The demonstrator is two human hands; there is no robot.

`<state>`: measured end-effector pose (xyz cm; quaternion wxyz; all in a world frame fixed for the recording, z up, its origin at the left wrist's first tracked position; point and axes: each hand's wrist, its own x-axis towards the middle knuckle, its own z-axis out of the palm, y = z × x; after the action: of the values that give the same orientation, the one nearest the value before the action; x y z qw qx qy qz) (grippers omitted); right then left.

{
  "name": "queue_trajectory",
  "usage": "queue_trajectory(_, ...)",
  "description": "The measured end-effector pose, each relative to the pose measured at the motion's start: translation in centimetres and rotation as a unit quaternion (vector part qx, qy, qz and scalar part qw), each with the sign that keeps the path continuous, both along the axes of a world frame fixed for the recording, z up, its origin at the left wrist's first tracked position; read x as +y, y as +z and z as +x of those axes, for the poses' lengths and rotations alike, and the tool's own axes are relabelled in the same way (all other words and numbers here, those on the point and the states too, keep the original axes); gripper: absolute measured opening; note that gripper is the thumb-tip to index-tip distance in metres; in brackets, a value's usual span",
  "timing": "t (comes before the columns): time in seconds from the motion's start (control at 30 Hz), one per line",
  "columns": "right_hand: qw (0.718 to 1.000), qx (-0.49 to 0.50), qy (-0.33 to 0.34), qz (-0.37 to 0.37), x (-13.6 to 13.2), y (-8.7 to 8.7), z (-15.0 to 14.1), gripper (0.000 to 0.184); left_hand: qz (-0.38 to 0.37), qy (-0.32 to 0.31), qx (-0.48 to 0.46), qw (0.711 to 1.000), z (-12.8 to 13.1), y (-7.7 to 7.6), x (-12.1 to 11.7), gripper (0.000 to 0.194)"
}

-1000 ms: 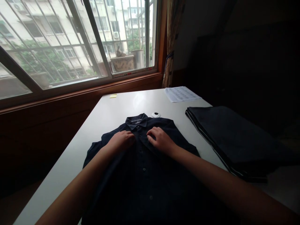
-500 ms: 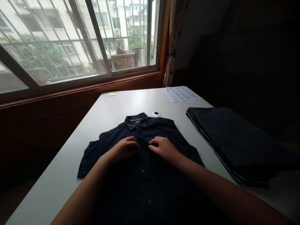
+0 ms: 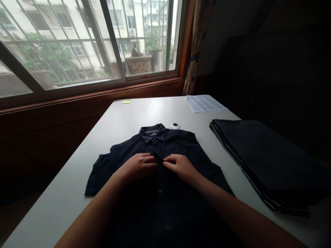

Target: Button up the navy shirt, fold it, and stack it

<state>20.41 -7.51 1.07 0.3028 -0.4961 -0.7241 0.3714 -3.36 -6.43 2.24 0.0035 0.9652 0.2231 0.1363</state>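
A dark navy short-sleeved shirt (image 3: 124, 151) lies face up on the white table (image 3: 77, 179), collar toward the window. My left hand (image 3: 138, 166) and my right hand (image 3: 179, 166) meet at the button placket in the upper chest. Both hands have curled fingers pinching the two front edges of the shirt together at a button. Lower buttons show along the placket below my hands.
A stack of folded dark garments (image 3: 263, 158) with white-striped edges sits at the right. A printed sheet of paper (image 3: 205, 103) lies at the far right corner. A small round white object (image 3: 175, 126) rests behind the collar. A yellow sticky note (image 3: 126, 101) is near the windowsill.
Both hands slid a little down the placket from near the collar and drew closer together. The left sleeve got spread out flatter.
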Motion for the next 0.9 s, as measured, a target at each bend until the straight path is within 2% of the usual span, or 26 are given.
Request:
queue_trajectory(0.37, 0.999, 0.032, 0.023, -0.035, 0.3, -0.4, 0.5, 0.019, 0.019, 0.01, 0.01, 1.0, 0.3, -0.2, 0.3, 0.017)
queue_trajectory(0.6, 0.993, 0.061, 0.023, -0.095, 0.3, -0.3, 0.4, 0.023, 0.084, 0.018, 0.016, 0.996, 0.6, -0.1, -0.2, 0.018)
queue_trajectory(0.73, 0.989, 0.084, 0.031, -0.121, 0.4, -0.4, 0.4, 0.027, 0.116, 0.016, -0.012, 0.993, 0.7, -0.3, -0.3, 0.018)
queue_trajectory(0.9, 0.985, 0.105, 0.041, -0.13, 0.3, -0.3, 0.4, 0.028, 0.131, 0.018, -0.026, 0.991, 1.0, -0.6, -0.2, 0.019)
